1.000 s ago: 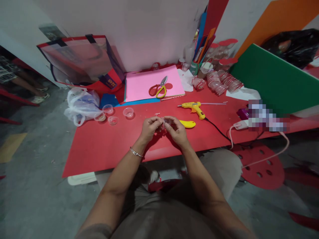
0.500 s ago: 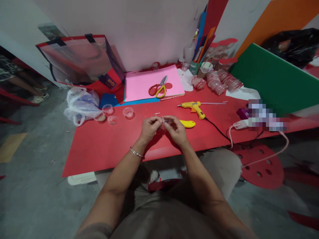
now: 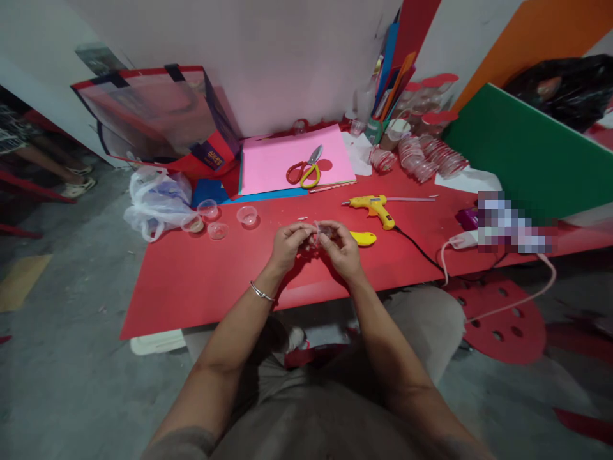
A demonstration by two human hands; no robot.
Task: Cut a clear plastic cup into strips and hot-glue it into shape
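Between my hands, just above the red table [image 3: 201, 281], is a small clear plastic cup [image 3: 325, 230], partly hidden by fingers. My right hand [image 3: 342, 249] grips the cup from the right, thumb in front. With fingertips pinched together, my left hand [image 3: 288, 246] meets the cup's left edge. Behind my right hand lies a yellow-handled utility knife [image 3: 364, 238], its front end covered. Farther back rests a yellow hot glue gun [image 3: 376, 207] with a glue stick in its rear. Several more clear cups [image 3: 247, 216] sit to the left.
Scissors [image 3: 306, 171] lie on pink sheets [image 3: 272, 160] at the back. A plastic bag [image 3: 158, 201] and a tote bag [image 3: 153, 121] stand left. Stacked cups [image 3: 416, 160], a green board [image 3: 527, 160] and a power strip [image 3: 463, 239] are right. The glue gun's cord [image 3: 416, 243] trails rightward.
The cup has turned between my fingers and now sits more to my right hand's side. My left fingertips have shifted slightly along its edge. Everything else stays put.
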